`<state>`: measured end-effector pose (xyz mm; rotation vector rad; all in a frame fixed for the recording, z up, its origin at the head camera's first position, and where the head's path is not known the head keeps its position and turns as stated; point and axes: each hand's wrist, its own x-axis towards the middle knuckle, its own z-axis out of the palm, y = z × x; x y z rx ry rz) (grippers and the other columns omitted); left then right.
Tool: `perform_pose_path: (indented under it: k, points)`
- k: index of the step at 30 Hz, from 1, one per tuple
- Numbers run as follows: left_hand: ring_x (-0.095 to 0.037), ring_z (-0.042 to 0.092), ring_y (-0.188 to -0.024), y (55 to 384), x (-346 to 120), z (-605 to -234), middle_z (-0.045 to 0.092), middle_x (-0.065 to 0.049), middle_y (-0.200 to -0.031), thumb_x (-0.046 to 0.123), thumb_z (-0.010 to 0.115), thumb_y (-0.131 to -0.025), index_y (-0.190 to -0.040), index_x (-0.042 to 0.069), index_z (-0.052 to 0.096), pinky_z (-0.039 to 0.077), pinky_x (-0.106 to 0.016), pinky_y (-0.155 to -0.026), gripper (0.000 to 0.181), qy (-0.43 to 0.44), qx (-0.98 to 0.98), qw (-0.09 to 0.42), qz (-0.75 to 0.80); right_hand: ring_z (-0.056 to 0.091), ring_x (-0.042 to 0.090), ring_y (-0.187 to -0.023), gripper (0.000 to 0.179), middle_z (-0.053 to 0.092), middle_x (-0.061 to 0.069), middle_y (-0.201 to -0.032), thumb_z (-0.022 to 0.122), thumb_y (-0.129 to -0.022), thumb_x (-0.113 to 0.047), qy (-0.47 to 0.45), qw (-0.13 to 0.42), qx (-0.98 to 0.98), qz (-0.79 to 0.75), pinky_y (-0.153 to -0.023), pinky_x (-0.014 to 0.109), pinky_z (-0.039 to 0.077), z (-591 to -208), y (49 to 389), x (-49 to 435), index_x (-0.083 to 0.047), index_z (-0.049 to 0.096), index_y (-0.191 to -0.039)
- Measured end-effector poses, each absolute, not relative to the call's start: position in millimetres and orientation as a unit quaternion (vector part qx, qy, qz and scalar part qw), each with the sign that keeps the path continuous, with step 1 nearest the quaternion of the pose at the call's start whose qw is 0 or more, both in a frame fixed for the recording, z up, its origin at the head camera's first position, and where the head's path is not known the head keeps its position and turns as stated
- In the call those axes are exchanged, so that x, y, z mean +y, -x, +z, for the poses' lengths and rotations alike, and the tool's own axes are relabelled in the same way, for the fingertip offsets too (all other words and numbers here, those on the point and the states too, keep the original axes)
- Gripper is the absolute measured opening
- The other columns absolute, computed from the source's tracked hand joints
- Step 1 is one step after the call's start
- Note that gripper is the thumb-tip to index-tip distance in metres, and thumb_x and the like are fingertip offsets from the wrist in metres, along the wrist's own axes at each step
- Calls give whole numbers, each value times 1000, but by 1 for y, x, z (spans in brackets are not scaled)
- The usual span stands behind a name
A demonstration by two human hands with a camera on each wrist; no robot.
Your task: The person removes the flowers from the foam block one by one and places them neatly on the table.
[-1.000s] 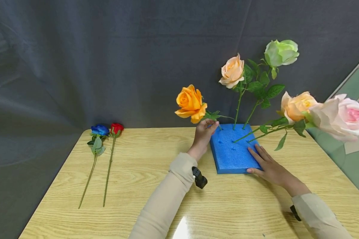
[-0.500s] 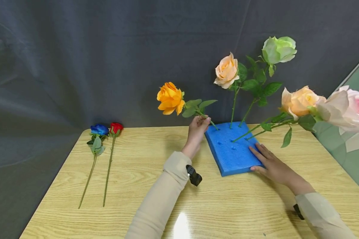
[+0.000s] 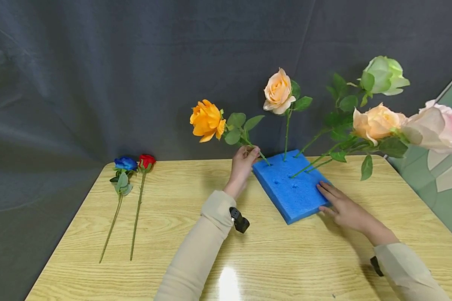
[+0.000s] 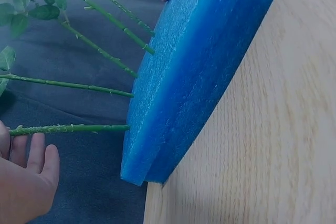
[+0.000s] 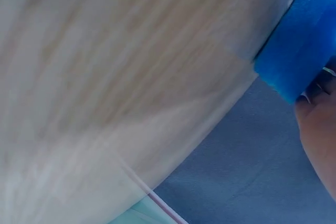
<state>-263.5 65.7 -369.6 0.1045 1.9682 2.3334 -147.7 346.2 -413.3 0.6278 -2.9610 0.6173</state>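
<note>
My left hand [image 3: 242, 167] pinches the stem of an orange rose [image 3: 207, 120], low on the stem near a blue foam block [image 3: 305, 196]. In the left wrist view, the fingers [image 4: 35, 156] lie against that green stem [image 4: 79, 128], whose end stands in the foam. My right hand [image 3: 346, 211] rests on the block's right edge with its fingers extended. Also stuck in the foam are a pale peach rose [image 3: 278, 92], a green rose [image 3: 385, 76], a light orange rose [image 3: 378, 124] and a pink rose [image 3: 442, 127]. The last three lean right.
A blue rose [image 3: 126, 164] and a red rose [image 3: 147, 161] lie on the left of the wooden table [image 3: 173, 234]. Behind the table hangs a dark grey curtain [image 3: 154, 83]. Small holes mark the foam's top.
The foam block has turned counterclockwise, its far end shifting left. The orange rose and my left hand have moved left, and the green rose has swung right. My right hand stays on the block.
</note>
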Motion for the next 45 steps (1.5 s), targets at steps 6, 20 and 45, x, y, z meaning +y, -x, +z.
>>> perform_pose_path:
  k: [6,20,45]
  points:
    - [-33,60,-114,262,64,-367,63,-19,-117,23,55,-98,-116,1,59,49,-43,-102,29,-37,647,41,760,24,59,-132,97,23,40,-147,76,-79,-35,-171,-5,-966,194,-102,68,30,-405,146,333,17,25,-142]
    - [-36,60,-113,256,62,-359,61,-21,-113,14,54,-97,-115,-4,56,48,-42,-104,25,-51,635,36,770,21,58,-135,107,21,41,-148,71,-77,-57,-145,-8,-977,156,-105,71,23,-397,140,310,16,27,-143]
    - [-8,55,-78,262,53,-368,60,-6,-95,16,52,-98,-110,-3,56,58,-37,-88,23,-24,604,32,796,15,47,-144,93,16,30,-156,61,-88,-50,-164,-40,-973,159,-114,61,17,-412,144,296,4,18,-150]
